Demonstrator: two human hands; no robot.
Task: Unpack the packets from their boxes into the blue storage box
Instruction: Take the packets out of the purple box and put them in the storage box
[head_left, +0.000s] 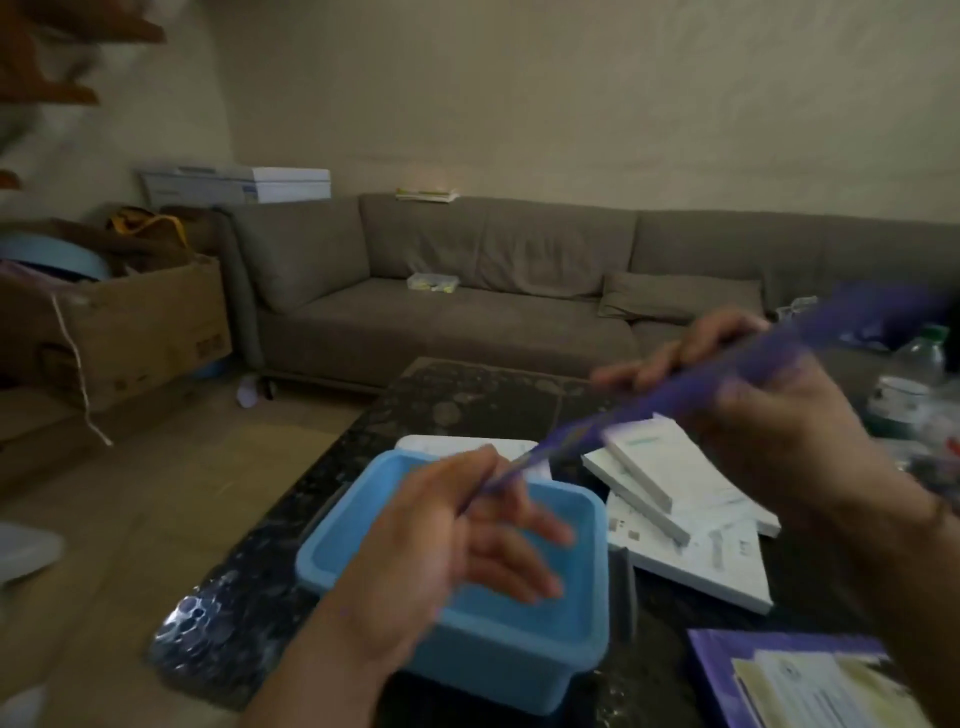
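A smooth, square blue storage box (519, 618) with rounded corners is seen at 6 o'clock on the dark speckled tabletop (467, 395). Above it, the left hand (441, 545) pinches the lower end of a flat purple box (727, 374), blurred. At 3 o'clock the right hand (769, 410) has its fingers curled round it. Flat white boxes (691, 519) are stacked beneath.

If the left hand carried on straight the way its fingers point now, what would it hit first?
Probably the right-hand wall of the blue storage box. The left hand, pinching the purple box, points its free fingers right, low over the box's interior. Blur leaves depth unclear; higher, they'd reach the white boxes beyond.
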